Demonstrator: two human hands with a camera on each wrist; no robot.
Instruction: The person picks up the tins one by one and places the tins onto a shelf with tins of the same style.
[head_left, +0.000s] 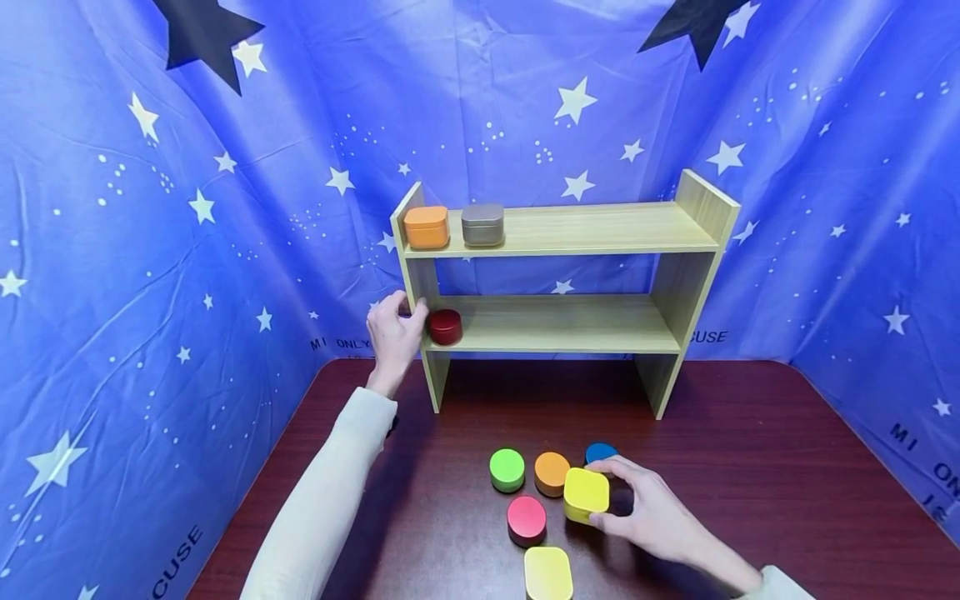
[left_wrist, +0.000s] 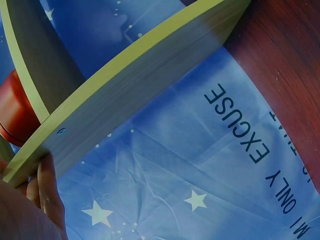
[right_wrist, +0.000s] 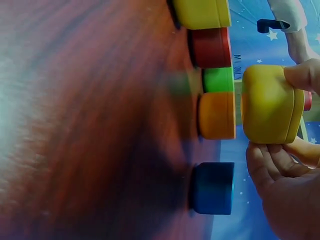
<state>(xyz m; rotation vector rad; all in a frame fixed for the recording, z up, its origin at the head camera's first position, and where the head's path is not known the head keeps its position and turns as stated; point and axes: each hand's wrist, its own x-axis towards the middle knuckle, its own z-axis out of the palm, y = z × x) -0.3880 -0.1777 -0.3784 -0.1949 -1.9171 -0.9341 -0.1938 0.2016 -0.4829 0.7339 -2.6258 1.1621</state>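
Yellow and satin-smooth, a rounded-square tin point(head_left: 586, 497) is hovering just above the table point(head_left: 420, 517), the right hand point(head_left: 651, 510) pinching its sides between thumb and fingers. The left hand point(head_left: 396, 333) is gripping the front edge of the shelf's point(head_left: 678, 292) left panel point(left_wrist: 140, 82), its fingers lying on the outer face. Pale wood grain is covering the shelf; the table is showing a dark red, glossy grain. On the top board point(head_left: 592, 227), an orange box point(head_left: 427, 228) and a grey box point(head_left: 483, 226), both with rounded corners, are standing slightly apart; on the lower board point(head_left: 555, 325), a shiny, round, dark red tin point(head_left: 446, 327) is standing near the left panel. A green tin point(head_left: 507, 470), an orange tin point(head_left: 552, 473) and a pinkish-red tin point(head_left: 527, 520), all round, are resting on the table. The right hand and its tin are partly hiding a blue tin point(right_wrist: 214, 188) from the head view, whose bottom edge is cutting off a second yellow tin point(head_left: 548, 575). In the left wrist view, the panel and the frame are concealing much of the dark red tin, and the left thumb is barely showing. Creased blue cloth point(head_left: 450, 125) is hanging behind, some lettering point(left_wrist: 240, 130) running out of sight.
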